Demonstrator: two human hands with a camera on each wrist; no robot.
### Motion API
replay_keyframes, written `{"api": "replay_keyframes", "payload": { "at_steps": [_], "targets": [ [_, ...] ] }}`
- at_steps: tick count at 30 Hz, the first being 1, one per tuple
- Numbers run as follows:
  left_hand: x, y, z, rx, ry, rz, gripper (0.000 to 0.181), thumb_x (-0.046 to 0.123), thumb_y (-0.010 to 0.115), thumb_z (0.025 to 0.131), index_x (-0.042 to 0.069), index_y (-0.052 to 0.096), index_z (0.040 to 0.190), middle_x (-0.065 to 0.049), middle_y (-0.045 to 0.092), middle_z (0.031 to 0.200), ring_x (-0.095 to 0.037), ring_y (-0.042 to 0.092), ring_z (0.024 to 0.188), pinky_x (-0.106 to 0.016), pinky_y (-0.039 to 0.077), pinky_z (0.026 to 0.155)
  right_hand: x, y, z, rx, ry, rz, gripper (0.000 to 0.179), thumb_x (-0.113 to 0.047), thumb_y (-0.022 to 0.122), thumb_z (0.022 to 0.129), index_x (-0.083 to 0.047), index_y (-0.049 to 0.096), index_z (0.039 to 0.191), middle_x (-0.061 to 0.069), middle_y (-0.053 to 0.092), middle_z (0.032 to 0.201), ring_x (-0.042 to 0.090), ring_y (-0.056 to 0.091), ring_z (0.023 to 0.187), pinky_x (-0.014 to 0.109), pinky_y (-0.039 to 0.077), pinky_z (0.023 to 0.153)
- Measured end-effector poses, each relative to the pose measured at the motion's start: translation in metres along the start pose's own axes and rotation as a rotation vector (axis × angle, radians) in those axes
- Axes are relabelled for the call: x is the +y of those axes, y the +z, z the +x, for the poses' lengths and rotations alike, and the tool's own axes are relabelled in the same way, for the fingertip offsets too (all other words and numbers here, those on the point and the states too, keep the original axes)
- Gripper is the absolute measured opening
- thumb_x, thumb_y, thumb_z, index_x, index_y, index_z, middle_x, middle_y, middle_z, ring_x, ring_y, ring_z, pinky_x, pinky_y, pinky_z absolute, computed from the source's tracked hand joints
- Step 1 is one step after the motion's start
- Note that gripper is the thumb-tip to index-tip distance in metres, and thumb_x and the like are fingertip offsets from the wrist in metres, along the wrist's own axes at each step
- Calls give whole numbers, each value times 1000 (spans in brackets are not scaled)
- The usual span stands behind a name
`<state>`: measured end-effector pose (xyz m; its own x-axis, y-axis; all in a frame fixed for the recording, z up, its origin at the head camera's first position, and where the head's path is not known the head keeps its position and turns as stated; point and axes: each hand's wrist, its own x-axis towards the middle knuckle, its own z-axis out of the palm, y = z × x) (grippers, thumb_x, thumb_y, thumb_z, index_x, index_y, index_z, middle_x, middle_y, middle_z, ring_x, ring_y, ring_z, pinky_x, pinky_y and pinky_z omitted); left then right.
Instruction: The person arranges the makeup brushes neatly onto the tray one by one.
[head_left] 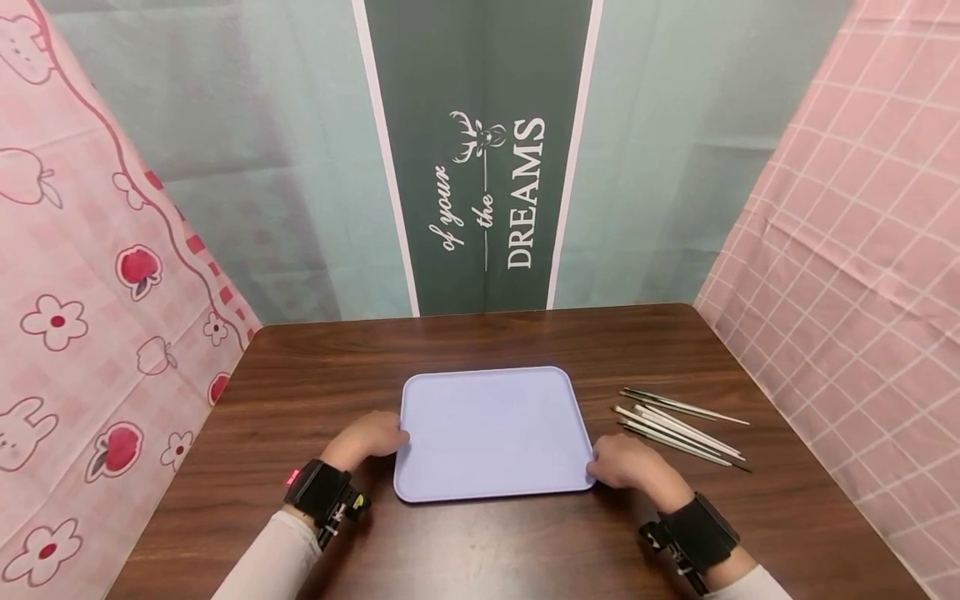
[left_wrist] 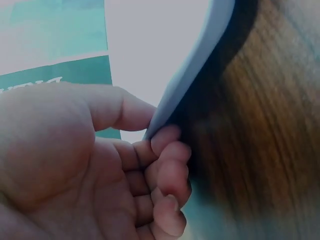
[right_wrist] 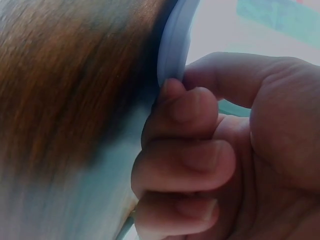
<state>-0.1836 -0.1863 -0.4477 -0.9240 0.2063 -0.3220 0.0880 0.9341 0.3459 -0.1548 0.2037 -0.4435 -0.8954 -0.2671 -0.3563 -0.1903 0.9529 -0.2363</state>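
A pale lavender rectangular tray (head_left: 491,433) with rounded corners and a low rim lies at the middle of the table, nothing on it. My left hand (head_left: 377,434) grips its left rim; in the left wrist view the thumb is above the edge and curled fingers (left_wrist: 172,167) are under it. On the opposite side my right hand (head_left: 621,461) pinches the rim near the front right corner. The right wrist view shows the tray edge (right_wrist: 175,45) between thumb and index finger, the other fingers curled below.
Several thin paintbrushes (head_left: 686,429) with white and green handles lie loosely fanned on the dark wooden table (head_left: 330,367), right of the tray. A green curtain with lettering (head_left: 483,167) hangs behind, and patterned pink cloths (head_left: 840,250) flank both sides.
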Motion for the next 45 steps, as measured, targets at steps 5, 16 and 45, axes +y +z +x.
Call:
{"api": "replay_keyframes", "payload": {
  "at_steps": [5, 16, 45],
  "targets": [
    [-6, 0, 5, -37, 59, 0, 24, 19, 55, 95, 9, 53, 74, -2, 43, 67, -18, 45, 63, -32, 37, 61, 0, 2, -1, -5, 21, 22, 24, -17, 61, 85, -10, 56, 63, 2, 49, 62, 17, 47, 58, 30, 36, 55],
    [-10, -4, 14, -111, 135, 44, 25, 19, 51, 97, 8, 53, 74, -3, 47, 70, -19, 46, 68, -35, 41, 66, 13, 10, -8, 103, 17, 115, 28, -32, 64, 94, -12, 59, 74, 1, 51, 67, 17, 47, 62, 34, 37, 58],
    [-10, -3, 16, -107, 128, 68, 21, 18, 48, 98, 3, 60, 90, -6, 54, 80, -21, 48, 75, -38, 44, 75, 99, 15, -28, 538, 12, -55, 15, -4, 73, 81, -2, 66, 94, 15, 61, 92, 42, 59, 87, 57, 48, 72]
  ]
}}
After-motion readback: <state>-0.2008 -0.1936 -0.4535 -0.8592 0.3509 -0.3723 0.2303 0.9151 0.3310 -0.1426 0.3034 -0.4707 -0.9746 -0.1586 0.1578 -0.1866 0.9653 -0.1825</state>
